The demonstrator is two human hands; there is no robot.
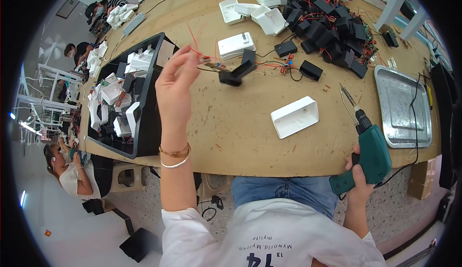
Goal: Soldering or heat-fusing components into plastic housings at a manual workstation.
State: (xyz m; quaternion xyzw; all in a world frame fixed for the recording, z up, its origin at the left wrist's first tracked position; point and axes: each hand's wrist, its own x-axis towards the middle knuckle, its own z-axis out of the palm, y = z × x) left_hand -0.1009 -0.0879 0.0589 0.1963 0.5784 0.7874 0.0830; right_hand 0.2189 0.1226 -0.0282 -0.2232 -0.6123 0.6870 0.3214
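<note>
The left hand [174, 83] is raised over the bench [231, 134], thumb and fingers drawn together on a small board [215, 65] and its red wires [193, 37]; blur hides exactly where they pinch. The right hand [360, 183] is wrapped around the handle of a green soldering gun [376, 152], a finger near its trigger.

The board is well apart from the gun's tip [353, 104], up and to the left of it, with its long axis running rightward from the left fingertips and dipping slightly. The left hand is plainly the nearer one. The gun's nose slants up and a little left.

Just right of the board, I see a blurred black box [231, 78]. A white case [294, 117] sits open side up between the hands. Farther out are a black bin [150, 122] on the left, a metal tray [403, 108] on the right and a heap of black boxes [327, 36] beyond.
</note>
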